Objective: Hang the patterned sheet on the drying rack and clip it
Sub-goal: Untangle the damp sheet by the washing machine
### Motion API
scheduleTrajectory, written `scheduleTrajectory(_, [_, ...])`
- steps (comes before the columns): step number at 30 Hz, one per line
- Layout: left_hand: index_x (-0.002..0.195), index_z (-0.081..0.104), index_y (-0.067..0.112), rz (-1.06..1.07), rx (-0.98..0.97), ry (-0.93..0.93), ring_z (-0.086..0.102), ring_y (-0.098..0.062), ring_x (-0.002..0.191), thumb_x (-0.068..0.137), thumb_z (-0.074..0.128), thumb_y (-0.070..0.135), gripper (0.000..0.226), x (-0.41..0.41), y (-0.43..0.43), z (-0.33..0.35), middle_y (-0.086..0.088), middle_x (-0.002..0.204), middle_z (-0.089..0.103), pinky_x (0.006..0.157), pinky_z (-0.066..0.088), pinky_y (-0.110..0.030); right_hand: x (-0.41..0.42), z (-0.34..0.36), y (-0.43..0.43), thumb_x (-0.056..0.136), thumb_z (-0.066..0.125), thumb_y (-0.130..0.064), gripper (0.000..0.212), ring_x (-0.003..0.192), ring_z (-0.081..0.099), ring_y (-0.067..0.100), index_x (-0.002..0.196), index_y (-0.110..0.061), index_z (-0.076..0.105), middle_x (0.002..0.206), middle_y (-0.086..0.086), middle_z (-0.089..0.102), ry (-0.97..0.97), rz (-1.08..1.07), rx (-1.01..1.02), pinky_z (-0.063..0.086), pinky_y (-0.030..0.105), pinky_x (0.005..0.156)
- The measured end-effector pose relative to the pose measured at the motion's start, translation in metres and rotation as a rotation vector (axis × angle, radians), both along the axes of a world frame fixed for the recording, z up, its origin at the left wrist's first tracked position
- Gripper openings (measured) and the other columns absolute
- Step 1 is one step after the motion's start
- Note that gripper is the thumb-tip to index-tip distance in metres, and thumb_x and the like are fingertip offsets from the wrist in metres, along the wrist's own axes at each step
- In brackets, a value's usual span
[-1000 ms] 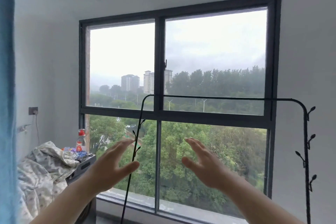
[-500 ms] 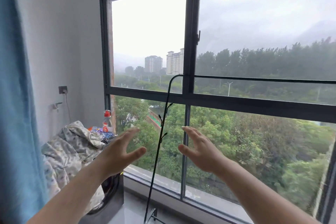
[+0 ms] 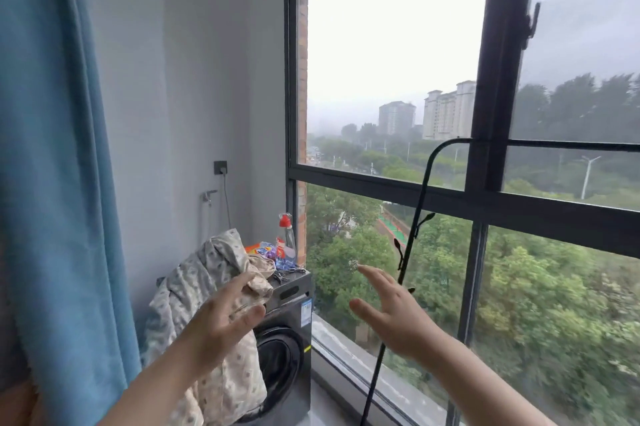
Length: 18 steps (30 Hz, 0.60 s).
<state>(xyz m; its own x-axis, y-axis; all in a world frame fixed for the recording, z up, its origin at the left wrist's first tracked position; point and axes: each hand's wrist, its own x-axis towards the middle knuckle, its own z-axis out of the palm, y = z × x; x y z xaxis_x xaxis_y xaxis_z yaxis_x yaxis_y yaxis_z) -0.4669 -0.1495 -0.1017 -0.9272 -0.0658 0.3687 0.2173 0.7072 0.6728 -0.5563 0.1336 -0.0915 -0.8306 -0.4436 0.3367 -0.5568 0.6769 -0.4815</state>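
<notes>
The patterned sheet (image 3: 201,283), pale with small grey dots, lies bunched on top of a dark washing machine (image 3: 289,332) and hangs down its front. My left hand (image 3: 225,318) is raised in front of the sheet with fingers spread, holding nothing. My right hand (image 3: 391,315) is raised beside it, fingers straight, also holding nothing. The black metal drying rack (image 3: 420,190) stands by the window; its thin post passes behind my right hand and its top bar runs off to the right. Small clips (image 3: 285,273) lie on the machine's top next to the sheet.
A blue curtain (image 3: 52,183) fills the left edge. A spray bottle with a red top (image 3: 285,235) and colourful packets stand at the back of the machine. A wall socket (image 3: 220,167) and a tap (image 3: 209,196) are on the grey wall. A large window (image 3: 485,79) spans the right.
The view has swung left and closer to the washing machine and sheet. Both hands stay raised and open; the rack's right post has left the view.
</notes>
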Motion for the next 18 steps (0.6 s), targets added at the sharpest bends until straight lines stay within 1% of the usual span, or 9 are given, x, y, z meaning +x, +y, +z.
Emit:
scheduleTrajectory(3, [0.127, 0.031, 0.063, 0.066, 0.065, -0.034, 0.03, -0.001, 0.134, 0.047, 0.034, 0.101, 0.088, -0.021, -0.025, -0.011, 0.023, 0.148, 0.03, 0.112, 0.027, -0.036, -0.038, -0.012, -0.033, 0.095, 0.049, -0.053, 0.068, 0.142, 0.029, 0.009, 0.153, -0.03, 0.023, 0.158, -0.009, 0.027, -0.051, 0.065, -0.027, 0.023, 0.026, 0.114])
scheduleTrajectory(5, [0.119, 0.031, 0.071, 0.113, 0.068, -0.029, 0.031, 0.001, 0.131, 0.044, 0.032, 0.102, 0.081, -0.033, -0.043, -0.015, 0.027, 0.141, 0.033, 0.109, 0.028, -0.032, -0.059, -0.019, -0.057, 0.095, 0.05, -0.051, 0.067, 0.141, 0.03, 0.008, 0.153, -0.029, 0.024, 0.157, -0.009, 0.028, -0.073, 0.11, -0.028, 0.023, 0.024, 0.112])
scheduleTrajectory(6, [0.118, 0.031, 0.07, 0.136, 0.074, -0.031, 0.032, 0.0, 0.13, 0.044, 0.032, 0.102, 0.08, -0.04, -0.053, -0.018, 0.026, 0.141, 0.033, 0.108, 0.029, -0.032, -0.07, -0.021, -0.07, 0.095, 0.05, -0.05, 0.067, 0.139, 0.031, 0.007, 0.153, -0.028, 0.025, 0.157, -0.009, 0.029, -0.087, 0.13, -0.031, 0.023, 0.023, 0.112])
scheduleTrajectory(7, [0.12, 0.031, 0.067, 0.155, 0.083, -0.036, 0.035, -0.003, 0.132, 0.046, 0.032, 0.101, 0.082, -0.048, -0.065, -0.023, 0.023, 0.144, 0.033, 0.11, 0.03, -0.034, -0.08, -0.024, -0.083, 0.095, 0.051, -0.048, 0.066, 0.136, 0.035, 0.004, 0.152, -0.028, 0.026, 0.156, -0.009, 0.03, -0.098, 0.148, -0.038, 0.024, 0.022, 0.111])
scheduleTrajectory(9, [0.123, 0.032, 0.063, 0.184, 0.122, -0.049, 0.039, -0.01, 0.133, 0.048, 0.036, 0.1, 0.083, -0.065, -0.088, -0.032, 0.018, 0.148, 0.035, 0.11, 0.032, -0.038, -0.102, -0.028, -0.109, 0.096, 0.053, -0.043, 0.064, 0.119, 0.041, -0.006, 0.152, -0.026, 0.028, 0.154, -0.009, 0.032, -0.123, 0.179, -0.056, 0.026, 0.016, 0.104])
scheduleTrajectory(12, [0.122, 0.029, 0.063, 0.199, 0.191, -0.059, 0.035, -0.01, 0.135, 0.045, 0.04, 0.099, 0.086, -0.095, -0.123, -0.044, 0.021, 0.142, 0.033, 0.106, 0.03, -0.034, -0.137, -0.036, -0.149, 0.096, 0.052, -0.044, 0.061, 0.105, 0.043, -0.009, 0.151, -0.028, 0.029, 0.153, -0.012, 0.032, -0.14, 0.216, -0.056, 0.027, 0.013, 0.096])
scheduleTrajectory(14, [0.123, 0.029, 0.062, 0.208, 0.216, -0.064, 0.033, -0.009, 0.136, 0.044, 0.039, 0.099, 0.087, -0.119, -0.148, -0.051, 0.021, 0.141, 0.033, 0.105, 0.029, -0.034, -0.164, -0.045, -0.178, 0.095, 0.051, -0.047, 0.061, 0.115, 0.045, -0.003, 0.15, -0.031, 0.03, 0.154, -0.014, 0.032, -0.141, 0.221, -0.052, 0.028, 0.016, 0.101])
scheduleTrajectory(16, [0.123, 0.03, 0.062, 0.219, 0.233, -0.084, 0.033, -0.01, 0.136, 0.044, 0.037, 0.1, 0.089, -0.143, -0.175, -0.057, 0.02, 0.142, 0.034, 0.105, 0.03, -0.036, -0.192, -0.053, -0.207, 0.094, 0.052, -0.048, 0.061, 0.134, 0.037, 0.003, 0.15, -0.031, 0.032, 0.155, -0.012, 0.034, -0.133, 0.203, -0.043, 0.026, 0.02, 0.109])
scheduleTrajectory(18, [0.123, 0.029, 0.062, 0.217, 0.238, -0.101, 0.034, -0.011, 0.136, 0.044, 0.035, 0.1, 0.088, -0.169, -0.203, -0.065, 0.022, 0.141, 0.033, 0.107, 0.029, -0.038, -0.217, -0.062, -0.235, 0.094, 0.054, -0.044, 0.06, 0.139, 0.033, 0.006, 0.149, -0.029, 0.034, 0.154, -0.01, 0.036, -0.138, 0.188, -0.039, 0.025, 0.021, 0.111])
